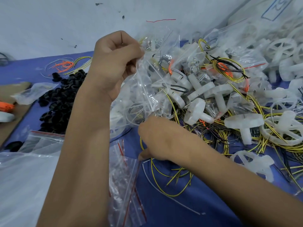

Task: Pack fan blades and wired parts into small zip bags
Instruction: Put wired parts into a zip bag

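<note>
L hand [114,63] fingers pinch zip bag [144,89]; R hand [157,138] curled at its base.

I see two bare forearms reaching in from near edge, no sleeves in view on either. Left hand [114,63]: no ring, no glove, no watch or band at wrist. Right hand [157,138]: likewise bare, nothing worn on wrist or fingers I can make out. Right forearm slightly blurred. No markings visible on either arm.
</note>
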Tool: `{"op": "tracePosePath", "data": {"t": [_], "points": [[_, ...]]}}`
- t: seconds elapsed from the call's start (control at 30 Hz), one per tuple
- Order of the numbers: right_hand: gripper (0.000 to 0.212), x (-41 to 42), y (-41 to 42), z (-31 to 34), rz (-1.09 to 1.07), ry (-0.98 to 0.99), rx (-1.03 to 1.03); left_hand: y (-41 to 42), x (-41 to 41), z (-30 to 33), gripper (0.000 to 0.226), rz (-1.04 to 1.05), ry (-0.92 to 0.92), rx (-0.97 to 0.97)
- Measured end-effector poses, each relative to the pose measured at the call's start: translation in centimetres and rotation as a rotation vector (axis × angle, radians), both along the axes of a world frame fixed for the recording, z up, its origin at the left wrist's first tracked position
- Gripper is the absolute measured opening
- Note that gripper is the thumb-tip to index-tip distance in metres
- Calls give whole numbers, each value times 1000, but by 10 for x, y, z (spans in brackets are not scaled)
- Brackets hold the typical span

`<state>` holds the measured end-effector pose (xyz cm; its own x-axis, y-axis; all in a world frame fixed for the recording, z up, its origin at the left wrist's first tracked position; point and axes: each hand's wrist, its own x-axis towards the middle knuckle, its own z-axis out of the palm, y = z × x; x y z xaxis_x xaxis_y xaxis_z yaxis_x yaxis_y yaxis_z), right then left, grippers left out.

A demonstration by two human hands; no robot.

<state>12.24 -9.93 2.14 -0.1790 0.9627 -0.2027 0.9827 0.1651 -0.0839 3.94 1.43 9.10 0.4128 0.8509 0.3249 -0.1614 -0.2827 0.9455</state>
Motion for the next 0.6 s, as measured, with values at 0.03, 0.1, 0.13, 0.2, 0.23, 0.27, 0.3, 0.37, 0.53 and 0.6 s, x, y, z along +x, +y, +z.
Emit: {"op": "tracePosePath", "data": {"t": [0.03,0.1,0.13,0.2,0.23,0.27,0.3,0.37,0.53,0.6], "points": [[50,0,2,0,-1,4,-10,0,0,0,20,-2,-1,3],[36,-1,3,0,-21,3,-18,0,-1,0,20,0,-2,3],[29,-2,3,0,-35,1,-4,0,-1,0,19,1,-3,1],[24,-5,2,-2,-61,-17,25,1,-2,0,19,0,-3,-1],[23,-6,2,-4,-72,-35,33,1,-3,0,19,0,-4,0],[23,-8,1,-4,-90,-52,32,1,-3,0,20,0,-5,-1],[23,-9,0,-5,-104,-75,29,1,-3,-1,20,0,-6,-2],[23,-12,-1,-6,-105,-110,28,1,-4,-1,19,-1,-6,-6],[7,-6,-2,-5,-28,-94,80,2,-4,-1,18,3,-2,0],[37,1,-3,-2,-35,-40,46,3,-6,-1,18,6,-8,0]]}}
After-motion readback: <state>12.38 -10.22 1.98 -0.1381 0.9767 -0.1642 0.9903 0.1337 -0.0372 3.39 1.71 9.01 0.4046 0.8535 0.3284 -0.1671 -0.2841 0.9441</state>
